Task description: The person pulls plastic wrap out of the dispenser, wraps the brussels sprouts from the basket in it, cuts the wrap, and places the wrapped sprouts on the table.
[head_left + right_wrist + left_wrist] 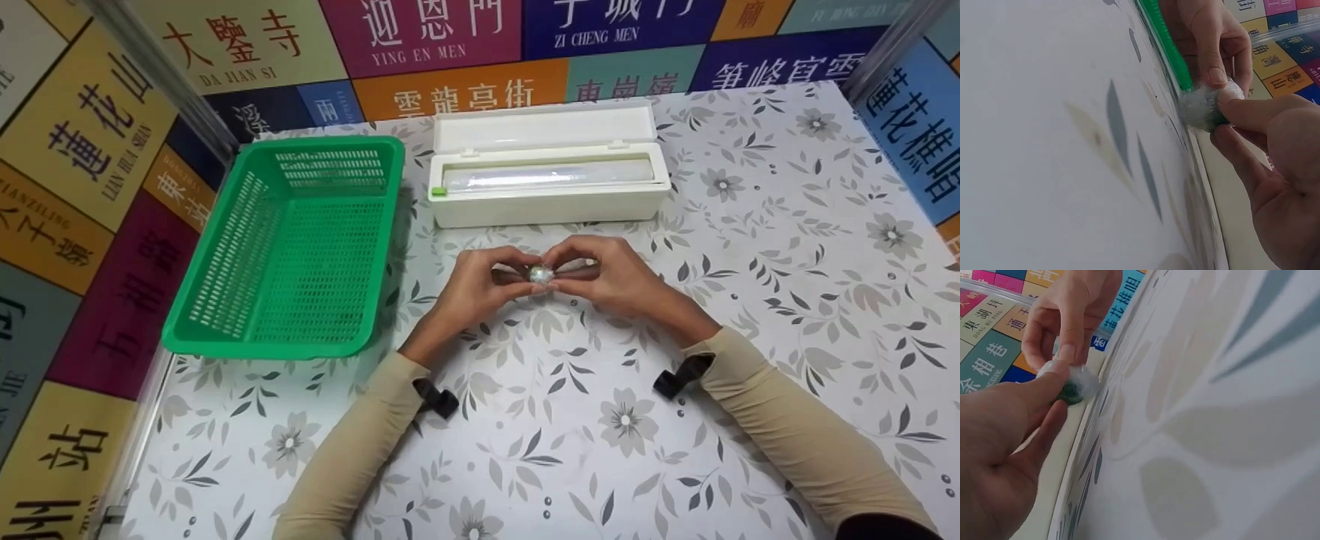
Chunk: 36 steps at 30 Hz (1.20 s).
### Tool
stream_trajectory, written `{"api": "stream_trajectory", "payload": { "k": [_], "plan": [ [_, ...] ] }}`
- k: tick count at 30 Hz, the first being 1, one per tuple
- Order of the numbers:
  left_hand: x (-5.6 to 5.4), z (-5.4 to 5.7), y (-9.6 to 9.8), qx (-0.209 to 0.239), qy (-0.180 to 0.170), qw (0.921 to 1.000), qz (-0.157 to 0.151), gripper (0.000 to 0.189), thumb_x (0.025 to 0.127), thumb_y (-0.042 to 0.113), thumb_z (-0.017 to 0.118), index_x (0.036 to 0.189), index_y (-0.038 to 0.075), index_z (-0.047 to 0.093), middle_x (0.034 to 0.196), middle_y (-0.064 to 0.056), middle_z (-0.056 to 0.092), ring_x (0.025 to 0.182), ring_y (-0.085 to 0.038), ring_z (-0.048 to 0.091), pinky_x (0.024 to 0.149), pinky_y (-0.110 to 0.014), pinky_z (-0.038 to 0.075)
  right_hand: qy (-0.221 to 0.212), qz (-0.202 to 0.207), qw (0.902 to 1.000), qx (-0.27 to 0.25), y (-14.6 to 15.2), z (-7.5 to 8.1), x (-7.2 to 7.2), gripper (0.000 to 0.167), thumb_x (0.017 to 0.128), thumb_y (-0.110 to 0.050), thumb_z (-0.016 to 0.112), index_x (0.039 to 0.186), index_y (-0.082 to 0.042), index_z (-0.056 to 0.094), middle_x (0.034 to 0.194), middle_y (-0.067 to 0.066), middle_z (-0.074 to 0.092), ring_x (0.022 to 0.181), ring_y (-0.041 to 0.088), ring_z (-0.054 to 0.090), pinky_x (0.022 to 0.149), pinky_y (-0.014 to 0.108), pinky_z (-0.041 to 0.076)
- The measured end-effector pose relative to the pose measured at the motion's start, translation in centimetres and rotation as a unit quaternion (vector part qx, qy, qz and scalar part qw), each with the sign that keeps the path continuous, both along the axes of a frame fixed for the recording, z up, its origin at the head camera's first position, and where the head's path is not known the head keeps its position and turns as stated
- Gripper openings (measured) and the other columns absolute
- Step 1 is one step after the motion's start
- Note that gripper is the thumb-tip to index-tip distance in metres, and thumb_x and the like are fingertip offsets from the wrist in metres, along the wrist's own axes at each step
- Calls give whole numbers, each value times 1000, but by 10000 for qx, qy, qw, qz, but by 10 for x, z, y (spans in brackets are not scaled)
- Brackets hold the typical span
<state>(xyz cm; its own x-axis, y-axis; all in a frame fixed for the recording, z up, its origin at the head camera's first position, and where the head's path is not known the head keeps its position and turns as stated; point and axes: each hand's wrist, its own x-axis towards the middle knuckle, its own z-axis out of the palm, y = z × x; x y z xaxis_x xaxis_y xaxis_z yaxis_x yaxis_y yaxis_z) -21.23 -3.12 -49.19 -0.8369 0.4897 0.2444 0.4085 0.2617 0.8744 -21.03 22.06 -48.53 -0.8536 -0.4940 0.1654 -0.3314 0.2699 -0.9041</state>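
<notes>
A small rounded bundle (541, 276) in crumpled clear plastic film sits between both hands, just in front of the white box. My left hand (480, 281) pinches it from the left with thumb and fingertips. From the right, my right hand (616, 276) pinches the same bundle. Dark green shows through the film on the wrapped bundle (1081, 385) in the left wrist view. Both thumbs press on the bundle (1199, 107) in the right wrist view, close over the tabletop. What lies inside the film is mostly hidden.
A white film dispenser box (547, 210) stands behind the hands, its lid (544, 127) raised and a roll of clear film (547, 174) inside. To the left is a green plastic basket (281, 349). A floral cloth (600, 465) covers the table, with printed panels around it.
</notes>
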Motion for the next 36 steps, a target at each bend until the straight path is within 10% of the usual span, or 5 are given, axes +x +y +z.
{"api": "stream_trajectory", "payload": {
  "k": [7,15,25,36],
  "plan": [
    [2,0,2,-826,1258,9886,72,32,90,10,89,121,12,83,125,-7,81,118,-21,77,99,-21,61,-543,67,9984,152,1,1,0,43,85,9,85,121,-5,68,128,15,71,119,33,75,98,27,63],
    [-6,0,-9,-537,607,9934,-815,26,98,15,82,123,14,83,129,-4,79,126,-17,72,111,-28,56,-325,644,9954,624,9,1,-5,42,90,-2,86,126,-11,67,131,8,71,125,28,73,103,31,62],
    [-6,-5,-5,-595,693,9910,-983,20,100,11,79,118,17,85,129,-2,79,127,-14,70,112,-27,54,-547,913,9918,712,21,2,-9,32,96,-11,83,125,-10,72,129,9,74,124,27,72,108,37,60],
    [-3,-9,1,-722,1006,9922,-108,27,98,11,80,125,12,80,126,-4,80,123,-16,73,114,-24,52,-172,487,9956,786,18,-4,-10,36,95,-9,84,128,-10,70,127,7,74,116,25,74,109,40,59]
  ]
}}
